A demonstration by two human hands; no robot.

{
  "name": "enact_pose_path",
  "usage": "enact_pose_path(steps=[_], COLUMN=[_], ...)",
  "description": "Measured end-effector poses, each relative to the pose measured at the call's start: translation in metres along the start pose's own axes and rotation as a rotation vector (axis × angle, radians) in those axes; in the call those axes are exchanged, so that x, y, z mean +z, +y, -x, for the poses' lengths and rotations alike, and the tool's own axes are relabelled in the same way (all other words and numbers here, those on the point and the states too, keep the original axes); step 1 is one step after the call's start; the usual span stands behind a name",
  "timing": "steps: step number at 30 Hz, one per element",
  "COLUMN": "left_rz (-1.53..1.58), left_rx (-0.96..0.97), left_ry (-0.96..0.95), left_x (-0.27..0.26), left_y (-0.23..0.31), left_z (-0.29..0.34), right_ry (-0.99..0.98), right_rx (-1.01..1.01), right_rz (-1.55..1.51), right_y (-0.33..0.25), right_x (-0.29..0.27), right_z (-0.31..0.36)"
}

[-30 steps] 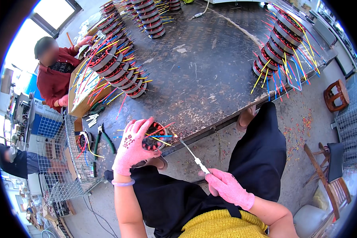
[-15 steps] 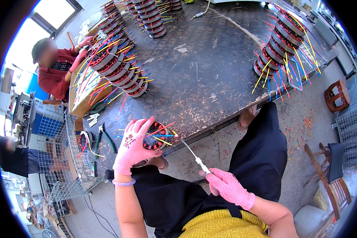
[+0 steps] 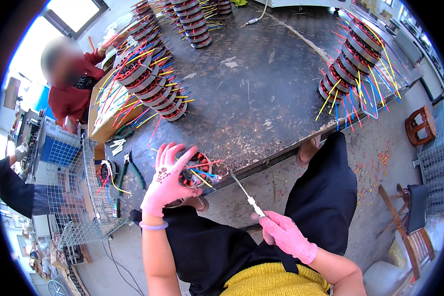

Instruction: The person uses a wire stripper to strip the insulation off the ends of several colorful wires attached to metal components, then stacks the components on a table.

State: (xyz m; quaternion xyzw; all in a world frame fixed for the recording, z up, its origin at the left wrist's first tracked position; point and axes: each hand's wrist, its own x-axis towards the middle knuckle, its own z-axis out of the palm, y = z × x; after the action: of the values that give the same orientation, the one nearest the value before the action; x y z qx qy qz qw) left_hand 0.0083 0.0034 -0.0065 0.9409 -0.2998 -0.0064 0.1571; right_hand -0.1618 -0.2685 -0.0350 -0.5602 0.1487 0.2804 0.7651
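A small wire-wound stator ring (image 3: 203, 160) with red windings lies near the table's front edge. Red, blue and yellow wires (image 3: 207, 176) stick out of it to the right. My left hand (image 3: 165, 180), in a pink glove, curves round the ring's left side. Its fingers are spread and the thumb is near the front rim; whether they press on the ring is not clear. In my gloved right hand (image 3: 283, 234) is a slim tool (image 3: 252, 201) like a long-neck lighter, with a white body and thin metal neck. Its tip stands just right of the wire ends, apart from them.
Stacks of wired stators stand at the left (image 3: 155, 89) and right (image 3: 352, 59) of the table (image 3: 251, 103). Green-handled pliers (image 3: 134, 172) and white sleeves (image 3: 117, 146) lie at left. A wire basket (image 3: 84, 192) adjoins the table. A co-worker (image 3: 76, 106) sits at far left.
A bright glow at the wire ends is gone, and the lighter-like tool has drawn slightly right, away from them. My left fingers have spread wider. The co-worker has leaned closer.
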Motion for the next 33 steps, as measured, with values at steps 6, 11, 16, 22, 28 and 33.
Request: enact_pose_path(steps=[6, 11, 16, 22, 28, 33], left_rz=[0.028, -0.025, 0.023, 0.016, -0.028, 0.003], left_rx=[0.075, 0.039, 0.091, 0.094, 0.085, 0.085], left_ry=[-0.023, -0.004, -0.027, -0.001, 0.020, 0.009], left_x=[-0.001, -0.004, -0.004, -0.002, -0.002, -0.001], left_y=[-0.008, -0.002, -0.008, -0.010, -0.010, -0.011], left_z=[-0.005, -0.004, -0.008, -0.007, -0.004, -0.005], right_ry=[-0.006, -0.009, -0.024, -0.018, -0.035, -0.028], right_rx=[-0.008, -0.014, -0.036, -0.024, -0.038, -0.020], right_rz=[-0.045, 0.029, 0.006, -0.008, 0.008, -0.038], right_y=[-0.002, -0.002, 0.002, 0.000, 0.000, 0.000], right_x=[0.004, 0.002, 0.001, 0.003, 0.004, 0.004], right_z=[0.000, -0.002, -0.005, -0.004, -0.003, -0.003])
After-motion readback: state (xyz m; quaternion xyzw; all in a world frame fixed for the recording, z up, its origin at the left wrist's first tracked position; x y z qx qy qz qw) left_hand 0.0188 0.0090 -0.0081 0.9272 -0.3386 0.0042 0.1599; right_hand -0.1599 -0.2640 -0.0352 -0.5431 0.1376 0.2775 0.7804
